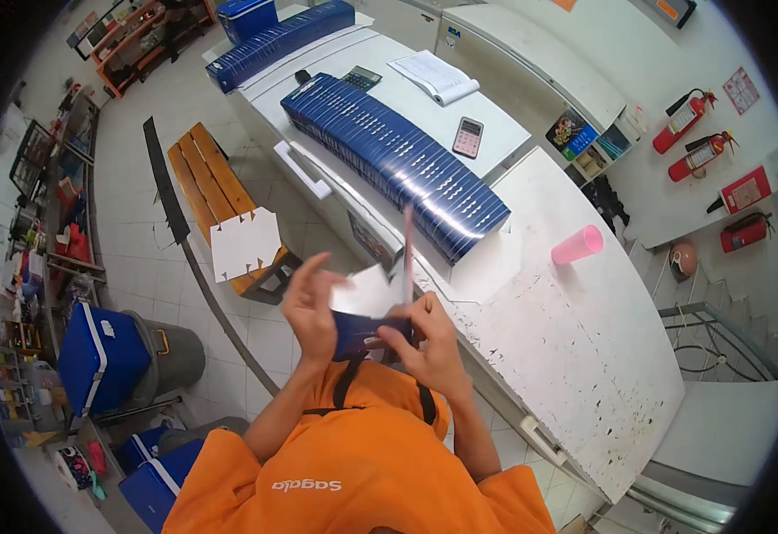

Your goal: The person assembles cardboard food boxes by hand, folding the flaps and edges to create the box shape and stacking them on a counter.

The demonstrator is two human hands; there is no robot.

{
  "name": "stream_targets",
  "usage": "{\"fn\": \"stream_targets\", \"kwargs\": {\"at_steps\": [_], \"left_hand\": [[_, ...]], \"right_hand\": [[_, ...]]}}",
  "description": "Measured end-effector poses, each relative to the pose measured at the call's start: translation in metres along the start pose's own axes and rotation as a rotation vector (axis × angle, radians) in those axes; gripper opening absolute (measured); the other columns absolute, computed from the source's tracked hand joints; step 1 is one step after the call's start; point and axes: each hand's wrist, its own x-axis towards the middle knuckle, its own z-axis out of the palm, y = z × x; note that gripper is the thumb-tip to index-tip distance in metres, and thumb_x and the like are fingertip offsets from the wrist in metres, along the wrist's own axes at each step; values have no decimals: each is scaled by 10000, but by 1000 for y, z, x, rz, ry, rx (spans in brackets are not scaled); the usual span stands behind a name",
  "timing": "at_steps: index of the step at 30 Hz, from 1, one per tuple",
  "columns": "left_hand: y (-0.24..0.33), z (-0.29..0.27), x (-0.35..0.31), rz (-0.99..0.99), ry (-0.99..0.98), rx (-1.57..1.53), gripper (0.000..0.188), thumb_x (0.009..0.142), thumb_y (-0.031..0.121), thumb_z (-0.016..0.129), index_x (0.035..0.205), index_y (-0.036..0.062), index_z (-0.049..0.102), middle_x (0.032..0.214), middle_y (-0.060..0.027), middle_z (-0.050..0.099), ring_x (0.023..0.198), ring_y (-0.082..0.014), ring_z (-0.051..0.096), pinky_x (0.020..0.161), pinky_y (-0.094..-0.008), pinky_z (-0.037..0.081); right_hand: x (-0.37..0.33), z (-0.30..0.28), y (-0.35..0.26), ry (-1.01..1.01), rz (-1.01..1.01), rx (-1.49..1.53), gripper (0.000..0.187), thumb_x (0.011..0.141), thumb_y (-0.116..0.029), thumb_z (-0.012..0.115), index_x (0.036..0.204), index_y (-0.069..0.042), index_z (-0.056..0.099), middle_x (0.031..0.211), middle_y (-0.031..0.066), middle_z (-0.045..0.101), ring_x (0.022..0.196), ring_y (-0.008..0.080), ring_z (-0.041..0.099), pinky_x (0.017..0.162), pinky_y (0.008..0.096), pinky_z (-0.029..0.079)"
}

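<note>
In front of my chest is a small dark blue cardboard box [353, 336], part folded, its white inner flap [362, 289] standing up. My right hand [431, 345] grips its right side, with the thumb across the front. At the left edge, my left hand [307, 313] is raised with fingers apart and blurred; its palm side meets the cardboard. A thin upright flap or strip [409, 258], smeared by motion, rises above the right fingers. What the far side of the box looks like is hidden.
A long row of blue boxes [398, 165] stands on the white freezer top, with a second row [282, 44] beyond. Nearby are a phone-like calculator [467, 138], a notepad [433, 76] and a pink cup [578, 245]. A wooden bench [206, 178] holds white sheets [245, 243].
</note>
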Motion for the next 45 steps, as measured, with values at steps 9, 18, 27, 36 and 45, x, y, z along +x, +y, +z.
{"fn": "stream_targets", "kwargs": {"at_steps": [9, 18, 27, 36, 45], "left_hand": [[-16, 38, 0, -682, -226, -612, 539, 1044, 433, 516, 1363, 1, 563, 1256, -186, 668, 1086, -289, 687, 946, -419, 563], [-26, 60, 24, -1036, -582, -601, 556, 1010, 301, 596, 1452, 2, 438, 1362, -179, 597, 1194, -255, 642, 993, -354, 530], [-6, 66, 83, -969, -625, -512, 526, 1022, 298, 581, 1442, 3, 469, 1320, -177, 628, 1080, -220, 692, 897, -316, 562], [-51, 53, 160, -731, -838, -227, 424, 992, 279, 656, 1310, 8, 580, 993, -71, 717, 923, -136, 689, 790, -294, 560], [-53, 13, 180, -516, -179, -498, 219, 998, 178, 656, 1111, 29, 543, 1124, -130, 664, 1006, -159, 671, 853, -308, 566]], "right_hand": [[-36, -35, 17, -113, -192, 215, 223, 789, 10, 796, 1003, -40, 759, 883, 73, 549, 754, 146, 556, 649, 285, 464], [-32, -58, 87, 82, 309, 849, 280, 993, -151, 587, 1109, 76, 701, 1099, 104, 673, 1002, 183, 631, 894, 304, 504], [3, -71, 102, 207, 73, 525, 223, 959, -134, 651, 953, 76, 725, 946, 136, 720, 871, 190, 647, 772, 330, 509], [72, -37, 80, 247, 399, 96, 126, 880, -83, 729, 957, 6, 772, 936, 138, 752, 898, 193, 692, 808, 300, 525], [62, -8, 101, 325, 451, 708, 538, 937, -95, 704, 1427, -6, 500, 1424, 104, 540, 1261, 210, 553, 1016, 337, 490]]}}
